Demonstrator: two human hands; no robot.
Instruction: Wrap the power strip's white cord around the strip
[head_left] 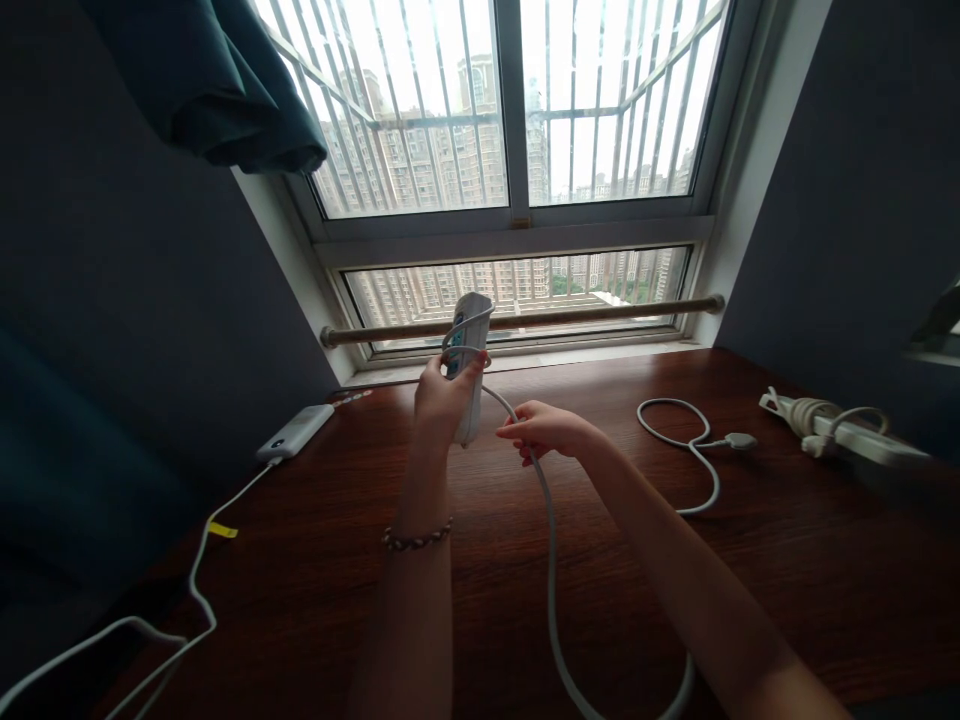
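A white power strip (pixel 469 365) stands upright above the table (pixel 315 560). Its white cord (pixel 551 560) loops around its top, then trails down to the table.

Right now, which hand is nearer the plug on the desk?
Right. The right hand pinches the cord left of the plug; the left hand grips the power strip, farther left.

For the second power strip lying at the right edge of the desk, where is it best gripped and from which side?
Probably the bare far end of the second power strip, taken from above across its narrow width. Its cord bundle covers the near end, and the strip lies flat on the desk.
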